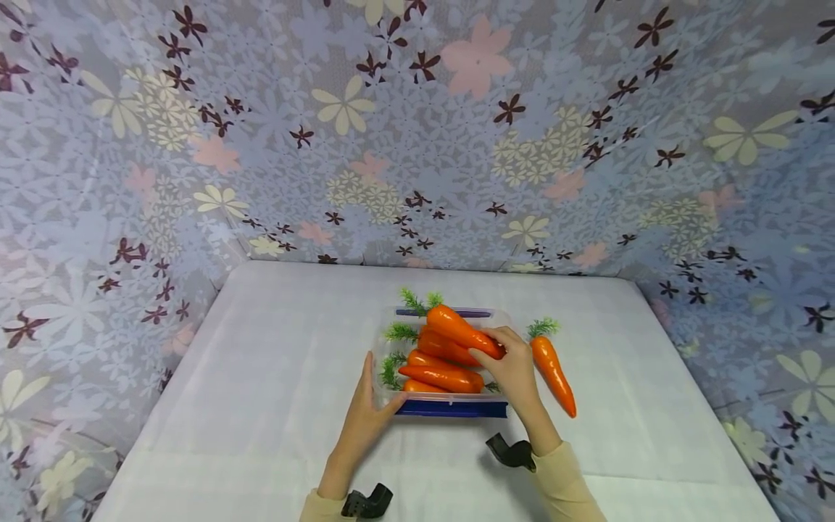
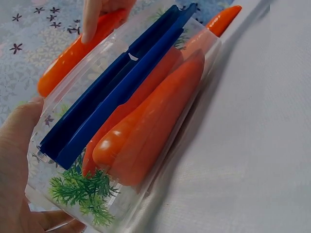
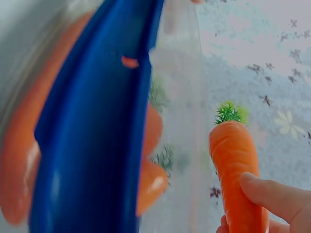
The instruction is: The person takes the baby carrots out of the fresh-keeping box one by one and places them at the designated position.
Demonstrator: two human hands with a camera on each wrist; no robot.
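Note:
A clear plastic box (image 1: 450, 398) with blue clips holds several orange toy carrots (image 1: 443, 376) with green tops. My left hand (image 1: 367, 415) grips its near left corner, thumb by the front rim and fingers along the left wall. In the left wrist view that thumb lies at the rim. Above the carrots in the box, my right hand (image 1: 515, 366) pinches the tapered end of another carrot (image 1: 459, 328), its top pointing to the far left. The right wrist view shows the thumb pressed on this carrot (image 3: 235, 155).
One loose carrot (image 1: 553, 373) lies on the white-covered table (image 1: 280, 348), right of the box, leafy top away from me. Flowered cloth (image 1: 417, 181) rises behind the table and along both sides. Black wrist cameras (image 1: 370, 502) sit on both wrists.

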